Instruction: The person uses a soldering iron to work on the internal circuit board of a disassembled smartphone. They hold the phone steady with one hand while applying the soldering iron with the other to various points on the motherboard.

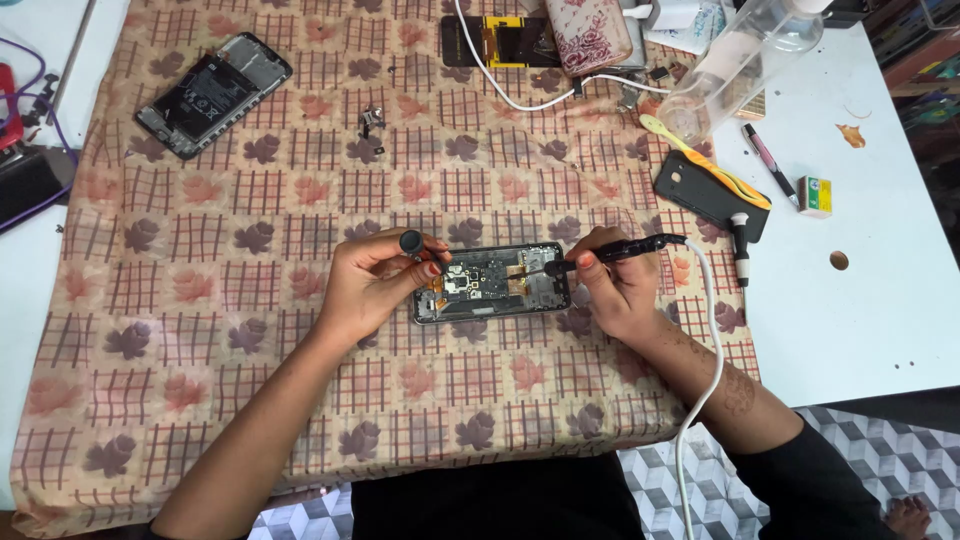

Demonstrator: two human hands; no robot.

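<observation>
On the patterned cloth point(250, 380) in the middle of the table point(860, 300), I see an opened phone point(492, 283) lying flat with its circuit board and orange flex cables exposed. My left hand point(375, 283) is closed around a small black screwdriver point(411, 242), fingertips touching the phone's left end. My right hand point(618, 285) is closed on a black corded tool point(610, 254), its tip resting on the board near the phone's right end; its white cable point(712, 350) trails back toward me. A second opened phone point(212, 93) lies well apart, far left on the cloth.
</observation>
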